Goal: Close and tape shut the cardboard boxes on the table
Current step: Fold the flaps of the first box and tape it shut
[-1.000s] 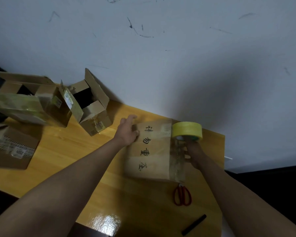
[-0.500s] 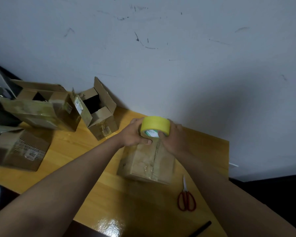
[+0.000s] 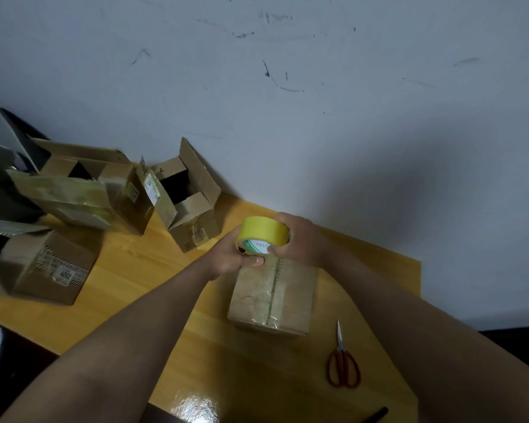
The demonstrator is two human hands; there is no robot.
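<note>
From the head view, the yellow tape roll (image 3: 264, 236) is gripped by left hand (image 3: 235, 257) and right hand (image 3: 300, 239) over the closed cardboard box (image 3: 272, 297) mid-table (image 3: 135, 270), where loose tape could be wrinkled off the seam.

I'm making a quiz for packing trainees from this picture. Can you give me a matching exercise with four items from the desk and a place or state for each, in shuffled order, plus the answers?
Things:
1. yellow tape roll
2. red-handled scissors
3. box by the wall
4. box under the hands

Places or states:
A. flaps up, open
B. closed, clear tape along its top seam
C. held by left hand and right hand
D. lying on the table to the right of the taped box

Pairs: 1-C, 2-D, 3-A, 4-B
</note>
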